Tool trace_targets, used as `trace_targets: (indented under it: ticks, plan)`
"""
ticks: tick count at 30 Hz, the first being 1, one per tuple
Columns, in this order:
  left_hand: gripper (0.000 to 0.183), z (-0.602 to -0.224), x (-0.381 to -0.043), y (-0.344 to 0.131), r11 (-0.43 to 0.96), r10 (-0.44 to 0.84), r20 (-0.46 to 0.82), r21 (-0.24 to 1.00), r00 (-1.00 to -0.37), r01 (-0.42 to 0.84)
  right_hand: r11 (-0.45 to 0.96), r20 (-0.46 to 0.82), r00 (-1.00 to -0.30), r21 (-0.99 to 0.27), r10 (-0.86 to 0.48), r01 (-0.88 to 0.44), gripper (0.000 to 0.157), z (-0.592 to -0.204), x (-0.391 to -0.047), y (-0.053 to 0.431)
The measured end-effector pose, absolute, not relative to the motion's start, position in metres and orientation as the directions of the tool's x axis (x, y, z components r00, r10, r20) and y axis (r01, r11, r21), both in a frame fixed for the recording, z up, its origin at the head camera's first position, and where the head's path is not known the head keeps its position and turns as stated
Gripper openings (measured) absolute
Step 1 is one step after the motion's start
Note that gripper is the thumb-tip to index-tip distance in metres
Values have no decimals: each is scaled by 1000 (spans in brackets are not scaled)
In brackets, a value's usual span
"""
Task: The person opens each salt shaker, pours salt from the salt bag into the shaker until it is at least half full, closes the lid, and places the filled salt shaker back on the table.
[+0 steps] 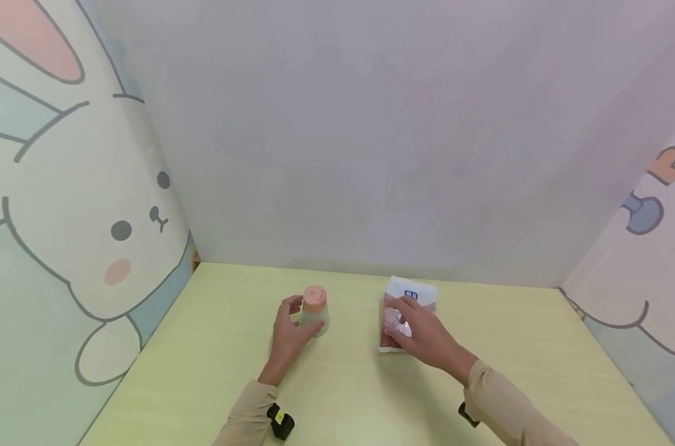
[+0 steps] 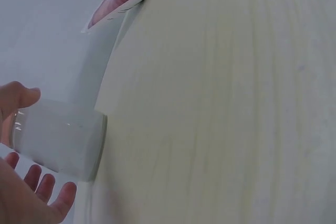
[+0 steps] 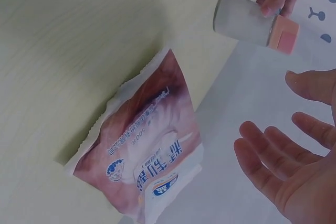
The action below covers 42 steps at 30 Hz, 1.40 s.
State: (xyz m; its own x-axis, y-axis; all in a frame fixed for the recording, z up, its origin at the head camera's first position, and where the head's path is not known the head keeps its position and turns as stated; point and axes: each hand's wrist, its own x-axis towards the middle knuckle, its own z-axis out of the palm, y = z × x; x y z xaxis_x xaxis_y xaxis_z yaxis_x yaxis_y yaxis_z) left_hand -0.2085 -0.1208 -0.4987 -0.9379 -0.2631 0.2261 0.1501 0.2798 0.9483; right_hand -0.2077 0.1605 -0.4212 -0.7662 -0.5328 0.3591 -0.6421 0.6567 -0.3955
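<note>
A translucent jar with an orange-pink lid (image 1: 315,300) stands upright toward the back of the table. Around its left and near sides is my left hand (image 1: 290,334), thumb at the jar's near side, fingers spread. In the left wrist view a gap shows between those fingers and the jar (image 2: 60,137). To the right, a 500-gram bag of salt (image 3: 152,145), brown-red and white with blue print, stands propped on the table. My right hand (image 1: 423,334) is right in front of the bag; the right wrist view shows its fingers parted and holding nothing.
The pale yellow table (image 1: 204,371) meets a plain grey back wall (image 1: 337,155). Cartoon panels flank it, with a white rabbit (image 1: 92,204) on the left. Each sleeve has a dark wrist device (image 1: 280,422) near it.
</note>
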Motion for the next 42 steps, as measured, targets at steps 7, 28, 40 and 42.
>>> trace_targets:
  ticks: [7, 28, 40, 42]
  plan:
    - [61, -498, -212, -119, 293, -254, 250, 941, -934, 172, 622, 353, -741, -403, -572, -672, 41, -416, -217, 145]
    - [61, -499, -219, -119, 273, -268, 200, 954, -943, 125, 608, 233, -753, -466, -616, -642, 45, -412, -235, 106]
    - [61, -501, -221, -115, 293, -262, 195, 949, -945, 115, 574, 232, -732, -489, -640, -657, 45, -416, -244, 89]
    - [61, -501, -221, -116, 297, -252, 197, 947, -948, 118, 559, 233, -721, -495, -652, -665, 46, -417, -247, 85]
